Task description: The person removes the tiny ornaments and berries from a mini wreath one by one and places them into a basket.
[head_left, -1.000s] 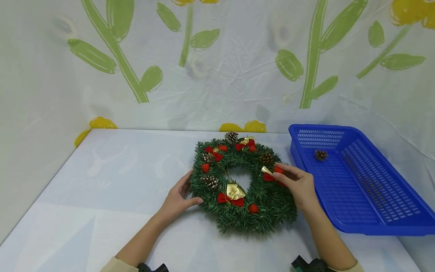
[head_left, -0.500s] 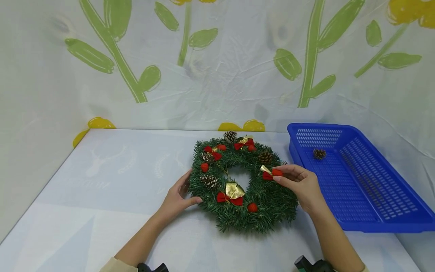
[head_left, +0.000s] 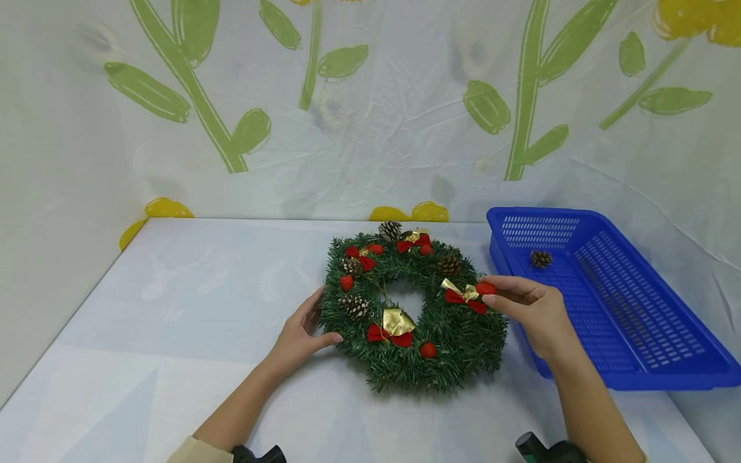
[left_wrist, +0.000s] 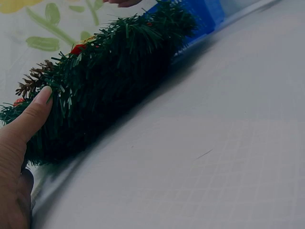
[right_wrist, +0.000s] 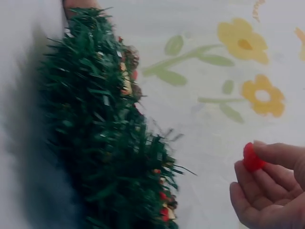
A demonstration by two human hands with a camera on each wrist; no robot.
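Note:
A green wreath (head_left: 457, 341) with red bows, pine cones and red berries lies flat on the white table (head_left: 173, 360). My left hand (head_left: 315, 321) rests against its left rim; in the left wrist view the thumb (left_wrist: 33, 114) presses the needles of the wreath (left_wrist: 109, 81). My right hand (head_left: 492, 294) pinches a small red berry (head_left: 485, 288) at the wreath's right side, just beside a red and gold bow (head_left: 463, 294). From the right wrist, the red berry (right_wrist: 252, 157) sits between the fingertips (right_wrist: 276, 152), apart from the wreath (right_wrist: 105, 143).
A blue slotted basket (head_left: 637, 379) stands on the table at the right, close to my right hand, with one pine cone (head_left: 541, 258) in its far corner. A cloth backdrop printed with flowers rises behind the table.
My right hand has slid a little to the right with the red berry, uncovering the red and gold bow. The left hand has stayed on the wreath's rim.

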